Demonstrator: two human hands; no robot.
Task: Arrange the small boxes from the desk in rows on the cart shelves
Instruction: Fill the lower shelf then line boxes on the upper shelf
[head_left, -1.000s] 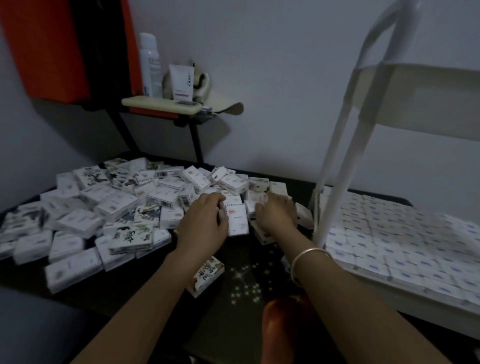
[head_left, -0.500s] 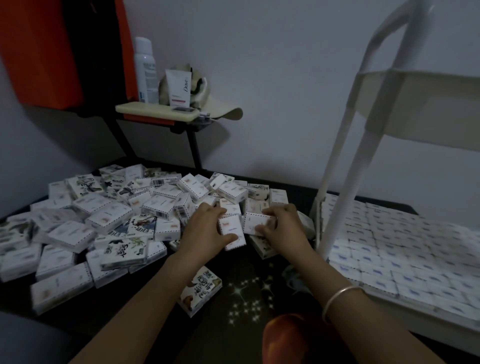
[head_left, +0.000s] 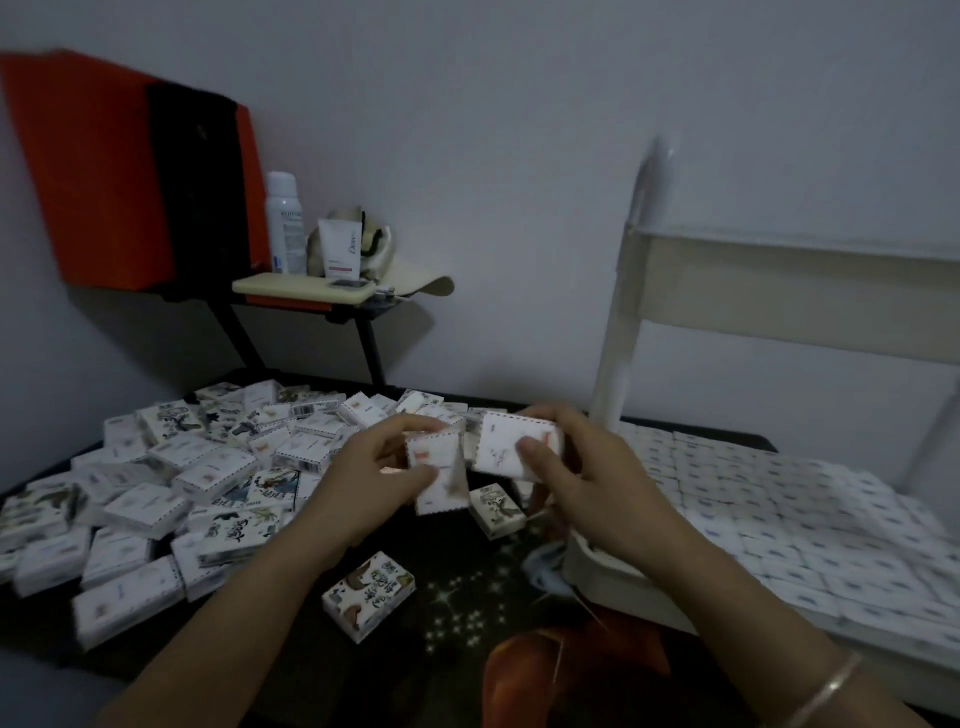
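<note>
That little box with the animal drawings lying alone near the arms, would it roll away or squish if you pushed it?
The lone box would probably slide, not roll: it lies flat on a broad face with square corners. It looks like thin card, so a hard squeeze might dent it. It is likely light, since the left hand holds similar boxes with just the fingers.

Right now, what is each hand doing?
Left hand: shut on small boxes.
Right hand: shut on a white box.

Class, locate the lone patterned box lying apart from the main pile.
In the head view, the patterned box lies low centre on the dark desk, beneath the left forearm, right of the pile.
</note>
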